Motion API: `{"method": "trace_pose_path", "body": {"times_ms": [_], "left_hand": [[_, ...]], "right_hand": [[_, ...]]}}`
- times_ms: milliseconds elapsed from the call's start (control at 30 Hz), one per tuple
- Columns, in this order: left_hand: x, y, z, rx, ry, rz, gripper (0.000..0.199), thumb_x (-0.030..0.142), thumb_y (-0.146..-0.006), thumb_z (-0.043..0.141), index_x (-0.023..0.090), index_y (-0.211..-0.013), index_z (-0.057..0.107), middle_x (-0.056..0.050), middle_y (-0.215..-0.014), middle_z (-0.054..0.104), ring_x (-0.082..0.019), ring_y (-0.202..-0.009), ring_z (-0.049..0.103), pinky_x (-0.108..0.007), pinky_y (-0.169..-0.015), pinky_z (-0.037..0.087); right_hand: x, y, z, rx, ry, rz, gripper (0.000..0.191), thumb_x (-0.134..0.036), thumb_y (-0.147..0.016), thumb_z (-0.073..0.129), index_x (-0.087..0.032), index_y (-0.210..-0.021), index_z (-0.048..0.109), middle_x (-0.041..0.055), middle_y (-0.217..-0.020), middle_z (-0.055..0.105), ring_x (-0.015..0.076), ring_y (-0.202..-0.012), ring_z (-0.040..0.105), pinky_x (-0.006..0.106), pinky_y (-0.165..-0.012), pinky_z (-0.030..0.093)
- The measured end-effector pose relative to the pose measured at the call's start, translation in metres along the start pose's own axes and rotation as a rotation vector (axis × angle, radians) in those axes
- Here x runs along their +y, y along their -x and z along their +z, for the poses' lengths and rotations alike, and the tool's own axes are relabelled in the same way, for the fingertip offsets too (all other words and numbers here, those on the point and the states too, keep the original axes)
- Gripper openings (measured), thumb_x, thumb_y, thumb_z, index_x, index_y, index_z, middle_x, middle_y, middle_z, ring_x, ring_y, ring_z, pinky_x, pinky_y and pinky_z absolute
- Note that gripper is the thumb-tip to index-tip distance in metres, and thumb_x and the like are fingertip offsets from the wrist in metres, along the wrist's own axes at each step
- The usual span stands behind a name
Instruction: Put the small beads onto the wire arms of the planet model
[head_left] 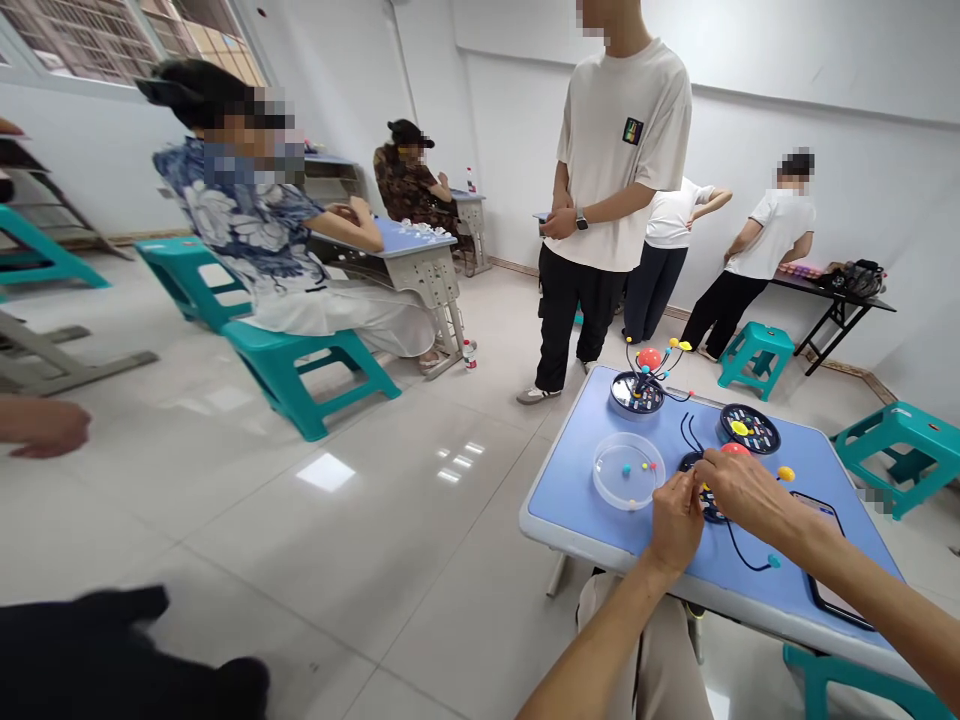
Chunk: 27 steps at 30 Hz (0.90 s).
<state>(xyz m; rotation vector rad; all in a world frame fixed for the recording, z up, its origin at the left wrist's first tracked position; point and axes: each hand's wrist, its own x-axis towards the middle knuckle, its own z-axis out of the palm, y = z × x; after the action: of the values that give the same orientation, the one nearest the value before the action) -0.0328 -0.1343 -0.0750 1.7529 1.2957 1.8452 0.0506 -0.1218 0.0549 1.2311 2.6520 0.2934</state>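
Dark, wire-armed model with red ball

Whatever the hands are pinching is hidden (fingers totally cover it), and the dark shape lower left is cut off, blurry too.

No legible text or labels.

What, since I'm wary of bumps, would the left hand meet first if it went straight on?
The left hand would probably meet the right hand just ahead, though depth is unclear.
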Motion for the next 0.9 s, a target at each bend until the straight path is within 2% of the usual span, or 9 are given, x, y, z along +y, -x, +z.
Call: {"method": "trace_pose_path", "body": {"times_ms": [100,200,333,467,567,633,733,900], "left_hand": [[0.003,0.000,0.000,-0.012,-0.003,-0.025,0.028,0.009,-0.094,0.037,0.019,-0.083,0.061,0.000,-0.064,0.060,-0.014,-0.060,0.057,-0.025,-0.056,0.045],[0.006,0.001,-0.001,-0.033,0.002,-0.045,0.027,0.012,-0.095,0.037,0.019,-0.093,0.063,-0.002,-0.070,0.064,-0.016,-0.065,0.061,-0.027,-0.061,0.050],[0.008,0.003,-0.007,-0.052,0.018,-0.136,0.029,0.015,-0.097,0.038,0.017,-0.115,0.060,-0.006,-0.083,0.068,-0.018,-0.074,0.064,-0.032,-0.068,0.054],[0.012,0.011,-0.021,-0.042,0.046,-0.240,0.031,0.017,-0.097,0.038,0.016,-0.120,0.058,-0.009,-0.090,0.068,-0.018,-0.076,0.064,-0.033,-0.069,0.054],[0.015,0.026,-0.036,-0.001,0.013,-0.224,0.029,0.019,-0.098,0.039,0.016,-0.119,0.059,-0.007,-0.086,0.067,-0.017,-0.072,0.063,-0.032,-0.067,0.053],[0.016,0.039,-0.049,0.053,-0.025,-0.162,0.027,0.019,-0.097,0.041,0.017,-0.116,0.061,-0.006,-0.081,0.067,-0.016,-0.068,0.061,-0.030,-0.064,0.053],[0.015,0.058,-0.070,0.134,-0.073,-0.097,0.024,0.017,-0.096,0.044,0.017,-0.111,0.063,-0.006,-0.080,0.067,-0.015,-0.065,0.062,-0.027,-0.060,0.052],[0.012,0.072,-0.106,0.207,-0.128,-0.125,0.022,0.016,-0.095,0.047,0.018,-0.106,0.066,-0.005,-0.080,0.071,-0.014,-0.068,0.067,-0.025,-0.062,0.055]], "right_hand": [[-0.002,0.004,0.000,0.020,-0.012,0.020,0.028,0.010,-0.077,0.049,-0.013,-0.079,0.064,0.0082,-0.080,0.066,0.0179,-0.065,0.060,0.028,-0.055,0.026],[0.000,0.008,-0.003,0.001,-0.032,0.052,0.026,0.007,-0.080,0.049,-0.012,-0.091,0.063,0.0078,-0.081,0.066,0.0183,-0.066,0.061,0.028,-0.053,0.025],[0.004,0.007,-0.021,0.054,-0.033,0.131,0.018,-0.012,-0.094,0.048,-0.011,-0.110,0.057,0.0098,-0.084,0.067,0.0219,-0.071,0.064,0.029,-0.053,0.025],[-0.002,-0.004,-0.047,0.035,-0.055,0.167,0.017,-0.020,-0.099,0.043,-0.014,-0.101,0.059,0.0106,-0.086,0.067,0.0220,-0.074,0.065,0.029,-0.056,0.028],[-0.018,-0.020,-0.057,0.010,-0.036,0.126,0.025,-0.017,-0.099,0.038,-0.014,-0.094,0.062,0.0129,-0.091,0.067,0.0226,-0.078,0.065,0.030,-0.058,0.031],[-0.033,-0.036,-0.054,-0.023,-0.037,0.076,0.027,-0.015,-0.097,0.039,-0.015,-0.091,0.065,0.0127,-0.092,0.068,0.0229,-0.080,0.066,0.030,-0.058,0.033],[-0.056,-0.063,-0.037,-0.113,-0.052,0.008,0.020,-0.007,-0.087,0.051,-0.014,-0.088,0.069,0.0134,-0.090,0.071,0.0228,-0.079,0.068,0.028,-0.059,0.038],[-0.079,-0.094,-0.009,-0.200,-0.077,-0.034,0.027,0.002,-0.073,0.059,-0.010,-0.093,0.072,0.0186,-0.092,0.073,0.0256,-0.085,0.070,0.028,-0.068,0.047]]}}
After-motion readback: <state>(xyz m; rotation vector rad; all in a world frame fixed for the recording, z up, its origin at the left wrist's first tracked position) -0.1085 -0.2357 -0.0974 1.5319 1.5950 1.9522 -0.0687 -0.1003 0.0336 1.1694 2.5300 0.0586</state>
